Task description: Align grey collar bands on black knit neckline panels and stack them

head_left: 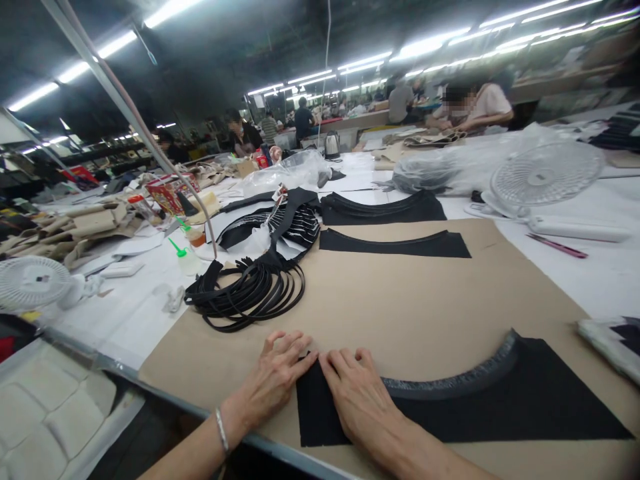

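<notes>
Panel [500,410], left hand [283,370], right hand [357,393] at corner, grip unclear, tan sheet [400,303] beyond curved edge

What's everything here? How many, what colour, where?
Large panel: one, black, by hands
Smaller panel: one, black, farther back
Panel stack: one, black, behind that
Strip coil: one, black, left
Paper sheet: one, tan, under panels
Table: one, white, under paper
Fans: two, white, left and right
Slim tool: one, pink, right
Bottles: two, green-tipped, left
Lights: several, white, overhead
People: several, back
Left hand: one, panel's left end
Right hand: one, on panel
</notes>
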`<state>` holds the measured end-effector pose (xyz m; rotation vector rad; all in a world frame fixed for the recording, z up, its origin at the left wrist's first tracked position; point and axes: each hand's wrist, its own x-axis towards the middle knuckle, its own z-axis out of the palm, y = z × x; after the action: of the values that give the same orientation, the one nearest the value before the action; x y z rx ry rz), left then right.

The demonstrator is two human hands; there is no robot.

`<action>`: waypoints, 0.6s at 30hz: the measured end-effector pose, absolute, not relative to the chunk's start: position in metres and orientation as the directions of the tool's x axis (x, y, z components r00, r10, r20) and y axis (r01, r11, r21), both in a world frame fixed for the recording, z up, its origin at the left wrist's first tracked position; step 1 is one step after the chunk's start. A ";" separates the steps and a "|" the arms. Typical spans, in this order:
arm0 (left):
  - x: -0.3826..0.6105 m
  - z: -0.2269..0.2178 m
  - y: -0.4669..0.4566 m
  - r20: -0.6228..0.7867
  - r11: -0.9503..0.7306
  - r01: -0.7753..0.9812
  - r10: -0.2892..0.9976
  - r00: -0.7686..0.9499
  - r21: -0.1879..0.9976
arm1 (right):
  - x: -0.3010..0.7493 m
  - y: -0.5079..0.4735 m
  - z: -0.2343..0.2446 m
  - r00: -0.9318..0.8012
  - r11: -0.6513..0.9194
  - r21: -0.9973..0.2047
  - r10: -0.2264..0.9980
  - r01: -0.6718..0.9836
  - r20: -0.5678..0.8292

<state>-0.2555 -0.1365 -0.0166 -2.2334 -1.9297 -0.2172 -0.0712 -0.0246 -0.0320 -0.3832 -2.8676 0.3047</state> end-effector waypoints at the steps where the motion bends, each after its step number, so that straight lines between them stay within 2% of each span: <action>1: -0.253 -0.016 -0.136 0.238 -0.114 0.993 0.965 0.113 -0.011 | -0.068 -0.019 -0.025 -0.932 0.917 -0.311 0.315 0.250 0.179; 3: -0.245 -0.016 -0.135 0.258 -0.043 0.996 0.966 0.023 0.074 | -0.060 -0.006 -0.013 -0.909 0.851 -0.436 0.390 0.294 0.147; 5: -0.236 -0.017 -0.134 0.271 0.017 0.987 0.961 -0.061 0.160 | -0.050 0.004 -0.007 -0.888 0.800 -0.496 0.445 0.338 0.113; 8: -0.224 -0.021 -0.134 0.272 0.011 0.976 0.960 -0.071 0.216 | -0.036 0.012 -0.010 -0.885 0.774 -0.519 0.461 0.363 0.069; 13: -0.218 -0.021 -0.137 0.237 -0.052 0.977 0.971 0.002 0.205 | -0.023 0.015 -0.014 -0.908 0.790 -0.518 0.414 0.328 0.056; 18: -0.205 -0.009 -0.126 0.247 0.087 0.955 0.956 -0.160 0.284 | -0.021 0.020 0.001 -0.923 0.788 -0.524 0.384 0.322 0.010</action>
<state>-0.2055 -0.1265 -0.0089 -2.0370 -2.3178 -0.6024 -0.0209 0.0203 0.0006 -0.5673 -2.8599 0.8067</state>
